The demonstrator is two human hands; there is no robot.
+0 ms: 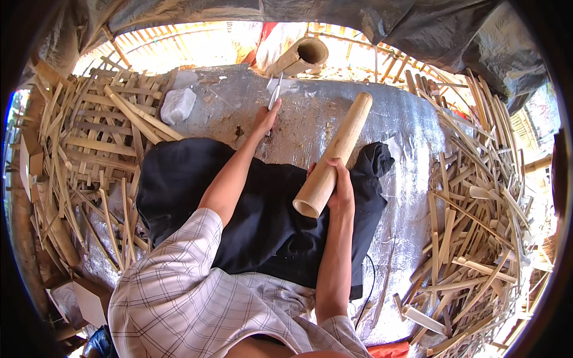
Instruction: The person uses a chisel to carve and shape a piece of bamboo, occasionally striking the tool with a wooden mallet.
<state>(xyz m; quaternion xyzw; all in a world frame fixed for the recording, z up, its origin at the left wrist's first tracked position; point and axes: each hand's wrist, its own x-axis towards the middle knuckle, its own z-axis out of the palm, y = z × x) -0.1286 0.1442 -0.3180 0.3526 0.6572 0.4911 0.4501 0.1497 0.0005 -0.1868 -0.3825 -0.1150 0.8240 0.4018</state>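
Note:
My left hand reaches forward, closed around a slim silvery metal tool. Two thin prongs seem to stick up from its far end; its exact kind is unclear. Those prongs are near a thick, hollow bamboo section at the far edge, and I cannot tell whether they touch it. In my right hand is a long, pale bamboo tube, gripped near its lower part. It slants from near left to far right, with its open end toward me. A black cloth covers my lap beneath.
Silvery foil sheeting covers the ground ahead. At the left lie woven bamboo lattice and a whitish block. Split bamboo strips pile up on the right. Dark sheeting hangs overhead; an open cardboard box stands near left.

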